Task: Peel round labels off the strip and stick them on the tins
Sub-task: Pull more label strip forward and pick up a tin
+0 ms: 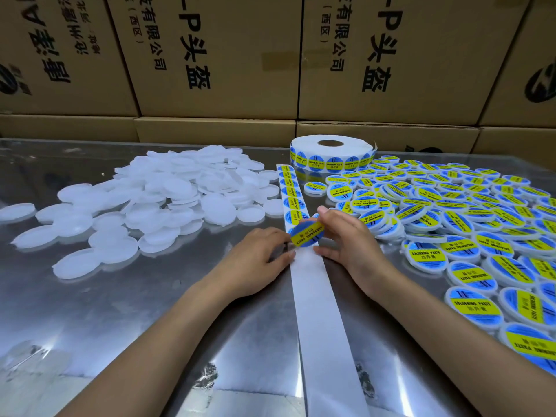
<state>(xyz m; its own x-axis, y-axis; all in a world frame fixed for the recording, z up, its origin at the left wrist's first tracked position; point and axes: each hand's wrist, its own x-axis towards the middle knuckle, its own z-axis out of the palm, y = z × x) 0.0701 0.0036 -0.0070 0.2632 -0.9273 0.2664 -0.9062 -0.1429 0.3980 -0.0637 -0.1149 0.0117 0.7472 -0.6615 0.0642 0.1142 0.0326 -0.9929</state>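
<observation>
At frame centre I see my right hand [340, 236] pinching a round blue-and-yellow paper label [307, 234], thin, floppy, sticky-backed, best held by its rim. My left hand [255, 260] seems to press flat on the white backing strip [319, 311], fingers straight. Unlabelled white plastic tins [168, 200] lie upper left.

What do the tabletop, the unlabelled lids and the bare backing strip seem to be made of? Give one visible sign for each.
Tabletop: probably polished sheet metal, since it mirrors lights and boxes.
Unlabelled lids: likely translucent white plastic, with a milky, matte, moulded look.
Backing strip: seems coated release paper; it is flat, white and faintly glossy, and the label lifts off it.
</observation>
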